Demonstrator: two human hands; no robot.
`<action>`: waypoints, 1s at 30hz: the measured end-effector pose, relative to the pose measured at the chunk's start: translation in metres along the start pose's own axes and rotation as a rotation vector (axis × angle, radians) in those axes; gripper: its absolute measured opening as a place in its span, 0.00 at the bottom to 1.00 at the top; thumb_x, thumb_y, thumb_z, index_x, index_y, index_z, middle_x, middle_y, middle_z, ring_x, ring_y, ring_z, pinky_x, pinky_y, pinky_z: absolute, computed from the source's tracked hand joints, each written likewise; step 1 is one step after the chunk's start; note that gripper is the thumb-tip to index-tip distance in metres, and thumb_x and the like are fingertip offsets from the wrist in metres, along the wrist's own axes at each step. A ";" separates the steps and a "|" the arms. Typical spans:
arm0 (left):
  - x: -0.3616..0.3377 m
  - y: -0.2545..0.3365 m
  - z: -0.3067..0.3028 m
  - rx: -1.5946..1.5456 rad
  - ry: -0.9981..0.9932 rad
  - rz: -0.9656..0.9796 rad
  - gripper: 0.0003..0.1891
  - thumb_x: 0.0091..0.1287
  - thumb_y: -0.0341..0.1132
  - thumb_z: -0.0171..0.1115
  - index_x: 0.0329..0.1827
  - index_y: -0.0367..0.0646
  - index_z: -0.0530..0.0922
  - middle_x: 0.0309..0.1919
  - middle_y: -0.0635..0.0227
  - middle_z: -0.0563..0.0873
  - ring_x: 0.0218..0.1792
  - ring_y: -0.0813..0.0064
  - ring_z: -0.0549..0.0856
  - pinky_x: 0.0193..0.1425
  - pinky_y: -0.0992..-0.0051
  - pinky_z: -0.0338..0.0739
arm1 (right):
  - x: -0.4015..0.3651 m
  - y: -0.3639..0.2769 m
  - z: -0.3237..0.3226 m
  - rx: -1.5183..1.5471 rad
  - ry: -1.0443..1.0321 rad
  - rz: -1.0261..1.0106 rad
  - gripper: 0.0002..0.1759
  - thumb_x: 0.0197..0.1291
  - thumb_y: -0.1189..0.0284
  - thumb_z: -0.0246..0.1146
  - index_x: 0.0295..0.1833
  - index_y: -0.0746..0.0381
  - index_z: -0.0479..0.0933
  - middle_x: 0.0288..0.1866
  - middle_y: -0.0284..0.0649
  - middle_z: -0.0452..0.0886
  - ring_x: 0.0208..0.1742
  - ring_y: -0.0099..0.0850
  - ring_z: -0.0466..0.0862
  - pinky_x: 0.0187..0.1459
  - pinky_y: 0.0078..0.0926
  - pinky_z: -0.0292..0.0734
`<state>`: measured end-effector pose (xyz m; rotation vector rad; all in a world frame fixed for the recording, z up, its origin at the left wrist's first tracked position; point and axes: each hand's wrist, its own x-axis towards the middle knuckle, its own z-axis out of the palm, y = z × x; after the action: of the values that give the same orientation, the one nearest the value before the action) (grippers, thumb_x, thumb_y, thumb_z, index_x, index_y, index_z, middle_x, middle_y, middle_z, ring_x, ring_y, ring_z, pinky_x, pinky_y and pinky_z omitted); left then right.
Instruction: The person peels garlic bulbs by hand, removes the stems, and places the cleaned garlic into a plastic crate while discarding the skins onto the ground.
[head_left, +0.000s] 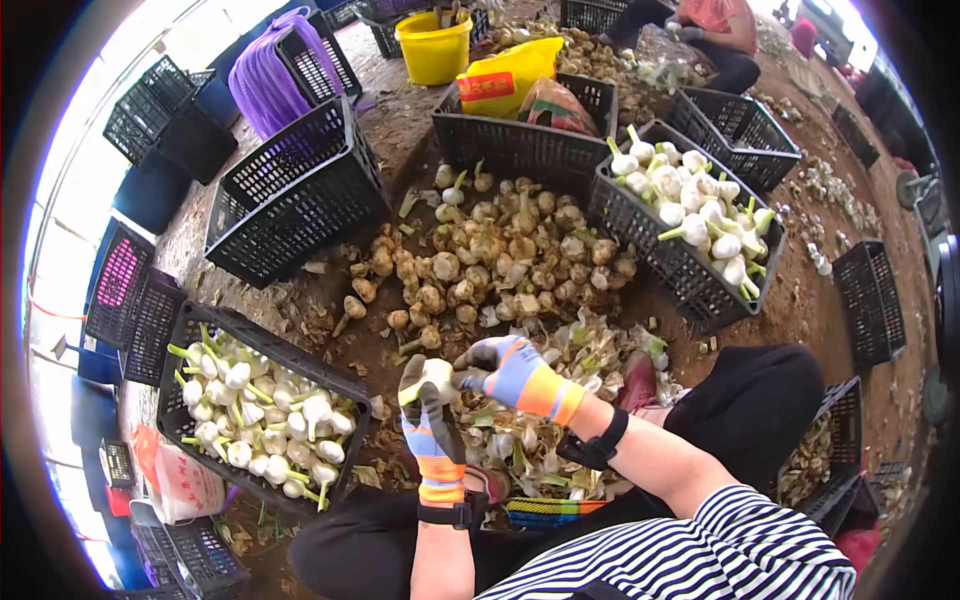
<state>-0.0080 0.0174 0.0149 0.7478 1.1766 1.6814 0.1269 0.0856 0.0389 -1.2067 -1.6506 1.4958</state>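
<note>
A white garlic bulb (432, 379) with a cut green stem is gripped in my gloved left hand (432, 420). My gloved right hand (515, 376) is at the bulb's right side, fingers curled together; what they pinch, if anything, is hidden. Beneath both hands lies a heap of loose garlic skins (520, 440). Just beyond sits a pile of brown, unpeeled garlic (500, 255) on the ground. White, cleaned bulbs fill a black crate (365, 395) at my left and another crate (690, 290) ahead on the right.
A black crate (300, 195) stands at the upper left, near a purple bundle (275, 75). Another crate (520, 145) holds a yellow bag (510, 80). Behind it is a yellow bucket (435, 50). A white bucket (185, 480) is at lower left; a person (715, 25) sits far back.
</note>
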 end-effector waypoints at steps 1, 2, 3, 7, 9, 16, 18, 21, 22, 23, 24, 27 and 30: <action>0.000 0.002 0.005 0.027 -0.012 0.028 0.23 0.71 0.42 0.56 0.63 0.37 0.67 0.55 0.59 0.75 0.55 0.69 0.76 0.63 0.69 0.69 | -0.001 -0.018 0.001 -0.197 0.019 0.008 0.14 0.52 0.67 0.70 0.39 0.66 0.82 0.35 0.46 0.84 0.36 0.32 0.84 0.38 0.27 0.76; 0.003 -0.001 0.005 0.026 -0.017 0.024 0.23 0.71 0.42 0.56 0.63 0.37 0.67 0.55 0.59 0.75 0.55 0.69 0.76 0.63 0.69 0.69 | 0.001 -0.016 0.006 -0.339 0.074 -0.069 0.13 0.52 0.66 0.68 0.36 0.66 0.81 0.34 0.49 0.83 0.37 0.42 0.83 0.39 0.32 0.76; 0.006 -0.005 0.004 0.120 0.019 0.100 0.21 0.70 0.41 0.58 0.60 0.38 0.69 0.56 0.59 0.75 0.55 0.69 0.76 0.62 0.70 0.69 | 0.006 -0.010 0.012 -0.432 0.069 -0.097 0.12 0.51 0.66 0.66 0.34 0.66 0.80 0.33 0.49 0.82 0.39 0.46 0.82 0.41 0.37 0.76; 0.014 -0.022 -0.012 0.291 0.015 0.199 0.17 0.66 0.37 0.63 0.52 0.39 0.72 0.57 0.59 0.73 0.55 0.69 0.75 0.61 0.69 0.71 | 0.011 -0.016 0.015 -0.587 -0.044 -0.008 0.16 0.47 0.66 0.63 0.40 0.64 0.78 0.41 0.49 0.80 0.47 0.45 0.80 0.48 0.37 0.75; 0.013 -0.016 -0.009 0.315 0.022 0.214 0.15 0.66 0.36 0.64 0.50 0.39 0.72 0.57 0.59 0.74 0.56 0.68 0.74 0.61 0.69 0.71 | 0.011 -0.019 0.015 -0.649 -0.096 0.047 0.18 0.46 0.64 0.63 0.43 0.63 0.77 0.46 0.49 0.79 0.51 0.44 0.79 0.53 0.35 0.74; 0.013 -0.004 -0.013 0.023 -0.050 0.082 0.18 0.67 0.38 0.62 0.54 0.38 0.72 0.63 0.57 0.71 0.59 0.65 0.74 0.62 0.68 0.71 | 0.027 0.019 0.010 -0.583 0.084 -0.055 0.18 0.42 0.69 0.64 0.41 0.65 0.74 0.44 0.50 0.77 0.48 0.48 0.78 0.49 0.38 0.74; 0.016 -0.008 -0.020 -0.151 -0.042 0.008 0.20 0.68 0.40 0.59 0.59 0.40 0.70 0.65 0.56 0.70 0.60 0.60 0.74 0.64 0.62 0.70 | 0.033 0.027 -0.005 -0.658 0.149 0.053 0.20 0.43 0.69 0.64 0.43 0.66 0.75 0.46 0.52 0.78 0.51 0.48 0.78 0.51 0.37 0.74; 0.024 -0.006 -0.019 -0.604 -0.022 -0.140 0.24 0.69 0.44 0.55 0.66 0.49 0.65 0.66 0.56 0.69 0.63 0.52 0.73 0.65 0.51 0.70 | 0.044 0.080 -0.021 -0.799 -0.061 0.245 0.24 0.48 0.66 0.58 0.51 0.66 0.76 0.51 0.54 0.79 0.54 0.48 0.78 0.56 0.36 0.73; 0.028 -0.003 -0.018 -0.634 -0.069 -0.173 0.24 0.70 0.47 0.52 0.67 0.55 0.62 0.65 0.57 0.70 0.64 0.49 0.71 0.62 0.48 0.72 | 0.049 0.093 -0.029 -0.848 -0.297 0.311 0.25 0.51 0.64 0.57 0.53 0.67 0.75 0.53 0.54 0.78 0.56 0.46 0.78 0.58 0.35 0.72; 0.032 0.005 -0.012 -0.624 0.003 -0.221 0.22 0.71 0.46 0.53 0.66 0.52 0.65 0.61 0.55 0.73 0.61 0.49 0.73 0.59 0.51 0.76 | 0.057 0.107 -0.034 -0.888 -0.535 0.376 0.26 0.55 0.61 0.56 0.54 0.68 0.74 0.55 0.54 0.78 0.58 0.44 0.78 0.59 0.34 0.71; 0.045 -0.004 -0.022 -0.681 0.023 -0.276 0.22 0.71 0.45 0.53 0.65 0.51 0.66 0.58 0.54 0.75 0.59 0.50 0.74 0.57 0.53 0.78 | 0.067 0.113 -0.032 -0.999 -0.362 0.372 0.26 0.53 0.63 0.57 0.54 0.70 0.73 0.56 0.54 0.77 0.58 0.46 0.78 0.59 0.35 0.71; 0.104 0.010 -0.025 -0.603 0.144 -0.260 0.22 0.70 0.44 0.54 0.63 0.42 0.67 0.53 0.55 0.77 0.54 0.52 0.78 0.55 0.58 0.82 | 0.129 0.113 -0.065 -0.547 0.221 0.467 0.29 0.53 0.60 0.61 0.55 0.70 0.72 0.55 0.56 0.78 0.58 0.48 0.77 0.60 0.37 0.71; 0.173 0.089 0.014 -0.601 -0.126 0.057 0.27 0.73 0.48 0.48 0.65 0.35 0.63 0.60 0.49 0.73 0.59 0.51 0.75 0.64 0.57 0.76 | 0.207 0.125 -0.078 -0.395 0.569 0.430 0.40 0.44 0.54 0.72 0.61 0.65 0.70 0.57 0.56 0.77 0.59 0.50 0.76 0.60 0.38 0.71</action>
<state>-0.0934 0.1713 0.0987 0.4975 0.5142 1.8702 0.1401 0.2995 -0.0975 -2.0798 -1.3700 0.9153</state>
